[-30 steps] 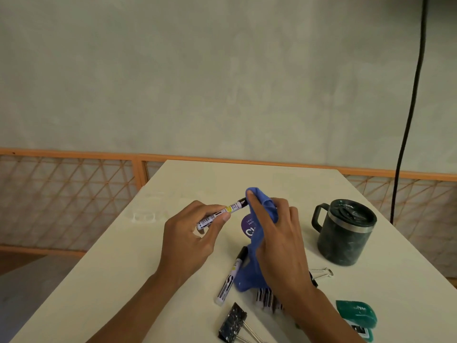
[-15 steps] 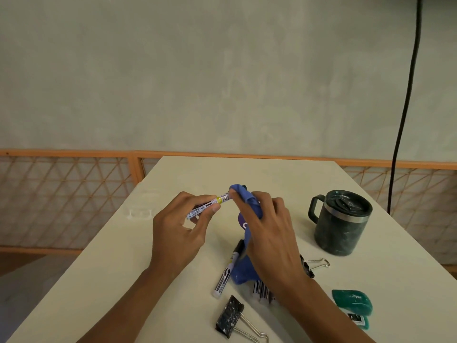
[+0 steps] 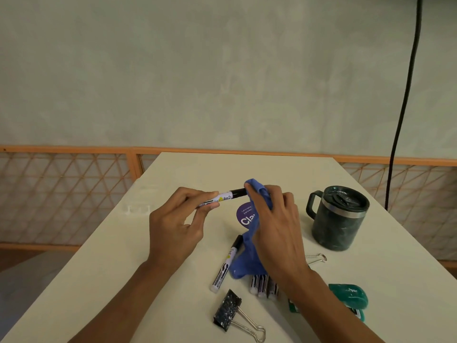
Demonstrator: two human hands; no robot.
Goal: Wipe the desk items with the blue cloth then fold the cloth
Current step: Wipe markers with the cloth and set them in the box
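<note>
Marker point(image 3: 223, 197) between left hand point(image 3: 176, 225) and blue cloth point(image 3: 258, 191) in right hand point(image 3: 277, 224).

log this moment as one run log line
step: wipe marker | left hand: holds marker | right hand: pinches blue cloth round marker's black end | fold: not done

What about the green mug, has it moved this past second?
No. The green mug keeps its place beside the wire clip handles; only the view shifted.

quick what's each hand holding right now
Left hand: closed, pinching a white black-capped marker pen.
Right hand: closed, gripping the blue cloth around that marker's cap.
</note>
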